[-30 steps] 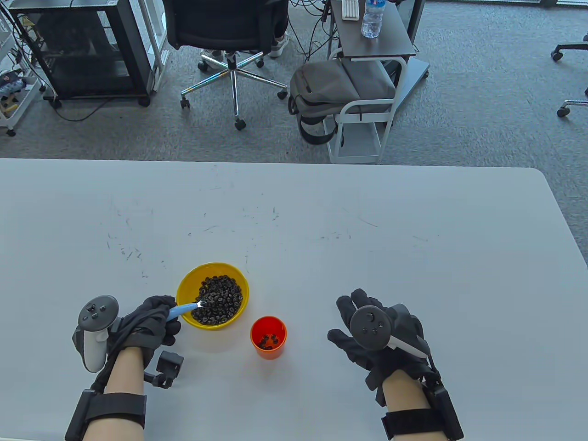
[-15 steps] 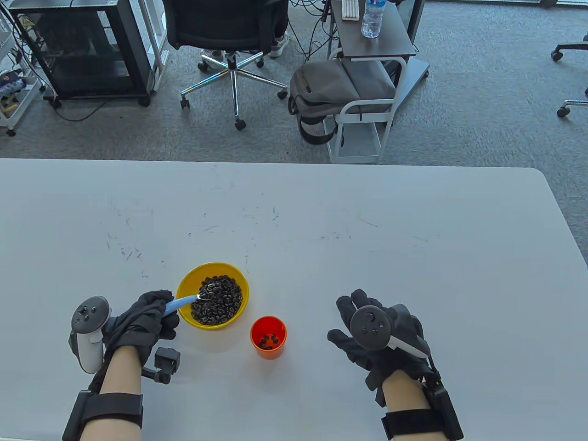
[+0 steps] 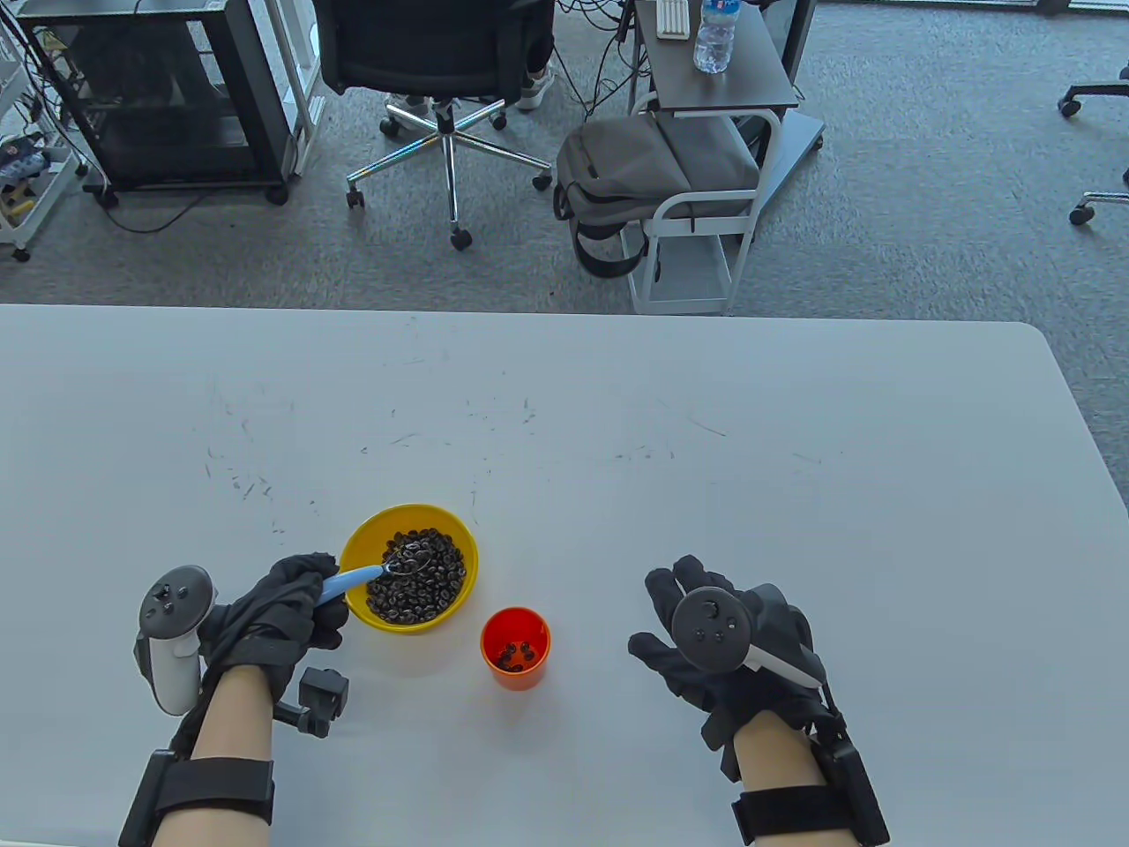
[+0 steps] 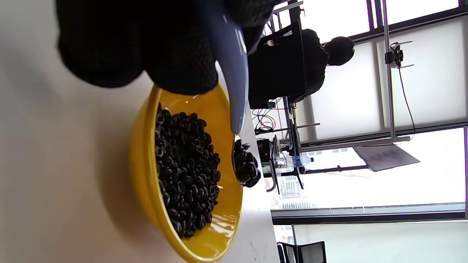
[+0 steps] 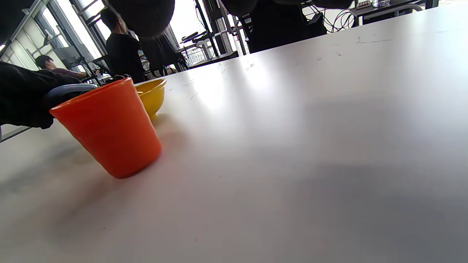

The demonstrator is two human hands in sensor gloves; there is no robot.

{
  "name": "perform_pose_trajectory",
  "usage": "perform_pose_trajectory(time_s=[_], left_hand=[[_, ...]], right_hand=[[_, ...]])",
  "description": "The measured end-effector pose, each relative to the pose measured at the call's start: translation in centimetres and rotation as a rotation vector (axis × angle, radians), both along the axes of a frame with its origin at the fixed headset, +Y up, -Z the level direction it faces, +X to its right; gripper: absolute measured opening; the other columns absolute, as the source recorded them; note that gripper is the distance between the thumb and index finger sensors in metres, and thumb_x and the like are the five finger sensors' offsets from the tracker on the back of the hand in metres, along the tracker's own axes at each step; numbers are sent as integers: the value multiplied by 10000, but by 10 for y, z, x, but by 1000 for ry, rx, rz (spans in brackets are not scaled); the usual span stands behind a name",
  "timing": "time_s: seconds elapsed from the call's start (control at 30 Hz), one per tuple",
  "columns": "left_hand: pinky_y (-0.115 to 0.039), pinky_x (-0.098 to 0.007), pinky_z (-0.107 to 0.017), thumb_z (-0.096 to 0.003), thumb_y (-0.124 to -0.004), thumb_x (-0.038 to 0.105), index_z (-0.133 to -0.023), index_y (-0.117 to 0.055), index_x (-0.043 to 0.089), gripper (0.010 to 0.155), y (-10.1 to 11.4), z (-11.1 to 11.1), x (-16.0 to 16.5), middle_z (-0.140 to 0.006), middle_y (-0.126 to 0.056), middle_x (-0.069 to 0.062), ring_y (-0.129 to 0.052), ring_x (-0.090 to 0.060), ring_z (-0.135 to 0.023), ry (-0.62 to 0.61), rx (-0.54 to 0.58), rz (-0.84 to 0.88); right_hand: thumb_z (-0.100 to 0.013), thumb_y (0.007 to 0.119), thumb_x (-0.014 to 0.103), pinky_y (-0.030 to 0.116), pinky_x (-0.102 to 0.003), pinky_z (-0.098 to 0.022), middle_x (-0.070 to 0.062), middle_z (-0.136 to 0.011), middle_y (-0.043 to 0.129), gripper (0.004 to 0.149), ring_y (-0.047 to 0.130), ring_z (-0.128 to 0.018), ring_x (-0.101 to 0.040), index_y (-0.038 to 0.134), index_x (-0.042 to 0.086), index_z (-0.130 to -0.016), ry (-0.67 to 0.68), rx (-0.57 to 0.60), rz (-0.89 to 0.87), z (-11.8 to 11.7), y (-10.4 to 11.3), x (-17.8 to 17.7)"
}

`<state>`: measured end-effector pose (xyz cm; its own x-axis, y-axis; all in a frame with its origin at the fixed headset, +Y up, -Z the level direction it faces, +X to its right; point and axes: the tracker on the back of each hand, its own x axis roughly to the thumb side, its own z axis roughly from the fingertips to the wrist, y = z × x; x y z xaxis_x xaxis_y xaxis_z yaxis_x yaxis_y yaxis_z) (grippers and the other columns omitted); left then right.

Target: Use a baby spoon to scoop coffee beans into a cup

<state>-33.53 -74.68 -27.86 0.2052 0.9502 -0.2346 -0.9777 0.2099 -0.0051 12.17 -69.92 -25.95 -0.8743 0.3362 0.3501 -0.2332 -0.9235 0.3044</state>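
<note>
On the white bench (image 3: 617, 423), the left hand (image 3: 282, 609) grips the loaded baby spoon (image 3: 353, 580) over the bowl (image 3: 357, 538), ready to carry level to the cup (image 3: 515, 648); the right hand (image 3: 706, 644) rests open.

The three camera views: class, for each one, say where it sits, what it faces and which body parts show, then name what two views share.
Table view: overhead, facing the table; left hand and right hand show.
Left wrist view: sideways, facing the yellow bowl and loaded spoon; left fingers show.
Right wrist view: low, facing the orange cup; right fingertips show.
Shared: the bowl appears in all three.
</note>
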Motion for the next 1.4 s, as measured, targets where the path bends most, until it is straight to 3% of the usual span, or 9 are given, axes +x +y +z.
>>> perform_pose_trajectory(time_s=[0.53,0.93,1.1,1.23,1.4], left_hand=[[-880,-475,-394,-599,-622,129,-998,-701,-6,429,18,2,48,-875,-771,-355,-966,-350,-544,-253,64,22],[-879,-487,-399,-600,-635,127,-999,-709,-15,430,23,5,77,-873,-772,-363,-966,-365,-549,-426,103,-58],[-861,-531,-483,-595,-664,120,-993,-736,-4,422,28,5,83,-927,-739,-344,-945,-409,-639,-512,166,-65],[-843,-548,-536,-589,-677,118,-988,-748,17,417,32,5,81,-965,-716,-321,-921,-437,-706,-534,210,-61],[-831,-549,-560,-589,-678,123,-992,-739,26,418,39,5,71,-984,-690,-314,-900,-443,-738,-454,295,-103]], right_hand=[[-611,603,539,437,-736,-649,-375,-1113,284,761,399,-920,-643,365,18,-1112,2,-2,-1,0,0,0],[-613,602,539,437,-737,-650,-375,-1113,284,761,400,-921,-641,365,17,-1112,4,-3,-2,0,0,0],[-612,603,540,436,-737,-649,-375,-1113,284,761,399,-920,-643,365,18,-1113,6,-2,-2,1,0,-1],[-611,603,540,436,-737,-649,-375,-1114,282,763,398,-920,-643,365,17,-1113,7,-3,-2,1,0,-1],[-612,603,540,436,-737,-650,-375,-1113,283,761,398,-921,-641,365,18,-1112,8,3,-5,0,0,-1]])
